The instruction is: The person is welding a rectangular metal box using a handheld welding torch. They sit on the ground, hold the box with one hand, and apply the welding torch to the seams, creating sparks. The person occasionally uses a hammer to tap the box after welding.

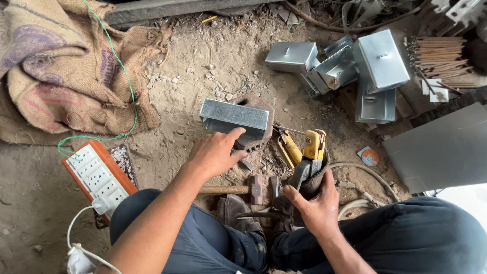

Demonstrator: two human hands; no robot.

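Observation:
My left hand (215, 152) reaches forward, thumb and fingers spread, just touching the near edge of an open grey sheet-metal box (234, 117) that lies on its side on the dirt floor. My right hand (314, 200) is closed around the cloth-wrapped handle of a yellow electrode holder (313, 147), held upright between my knees. A hammer (238, 189) with a wooden handle lies on the ground between my two hands.
Several finished metal boxes (350, 66) are piled at the back right beside a bundle of welding rods (439, 58). A white and orange power strip (99, 175) lies at the left, burlap sacks (61, 66) behind it. A flat metal sheet (441, 147) is at the right.

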